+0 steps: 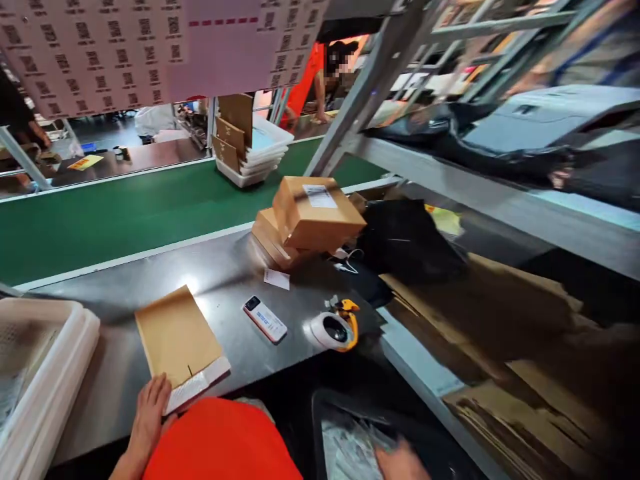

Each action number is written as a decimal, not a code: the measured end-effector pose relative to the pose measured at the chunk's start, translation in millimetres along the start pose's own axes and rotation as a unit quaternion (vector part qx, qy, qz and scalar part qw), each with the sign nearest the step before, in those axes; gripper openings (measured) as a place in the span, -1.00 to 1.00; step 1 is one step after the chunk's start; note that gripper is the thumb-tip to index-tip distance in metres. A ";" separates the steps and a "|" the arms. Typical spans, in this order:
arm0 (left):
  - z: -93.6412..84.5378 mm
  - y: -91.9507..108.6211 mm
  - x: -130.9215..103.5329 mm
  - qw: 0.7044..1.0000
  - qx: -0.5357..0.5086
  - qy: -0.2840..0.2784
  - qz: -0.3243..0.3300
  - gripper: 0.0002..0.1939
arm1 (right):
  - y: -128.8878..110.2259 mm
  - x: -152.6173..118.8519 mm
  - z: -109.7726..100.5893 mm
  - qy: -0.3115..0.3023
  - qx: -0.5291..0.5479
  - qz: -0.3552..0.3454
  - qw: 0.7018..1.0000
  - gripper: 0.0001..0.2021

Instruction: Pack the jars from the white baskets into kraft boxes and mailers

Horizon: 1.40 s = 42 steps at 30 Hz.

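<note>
Gap between cardboard (pixel 177 331) and phone (pixel 266 320)

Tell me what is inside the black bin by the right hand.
Crumpled pale plastic shows inside the bin; the blurred right hand hides part, and whatever lies beneath is covered.

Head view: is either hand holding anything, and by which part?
The left hand holds the cardboard by its near left corner. Right hand: blurred at the clear plastic, so cannot be told.
</note>
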<state>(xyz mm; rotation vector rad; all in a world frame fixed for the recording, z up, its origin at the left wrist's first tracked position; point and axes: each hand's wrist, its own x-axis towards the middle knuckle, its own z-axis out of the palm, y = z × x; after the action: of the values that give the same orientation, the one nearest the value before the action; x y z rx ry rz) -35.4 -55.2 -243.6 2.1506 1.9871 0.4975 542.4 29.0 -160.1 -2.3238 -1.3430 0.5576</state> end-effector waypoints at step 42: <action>-24.1 54.2 12.8 0.995 0.015 -0.095 0.023 -0.33 | -206.2 1.8 242.5 -0.295 -0.020 -0.714 0.635 -0.42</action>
<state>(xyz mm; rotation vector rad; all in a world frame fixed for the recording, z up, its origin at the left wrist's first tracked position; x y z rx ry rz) 7.4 -50.1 -200.8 2.1745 1.8582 0.2589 268.4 159.1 -256.8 -0.3830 -2.8227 0.6459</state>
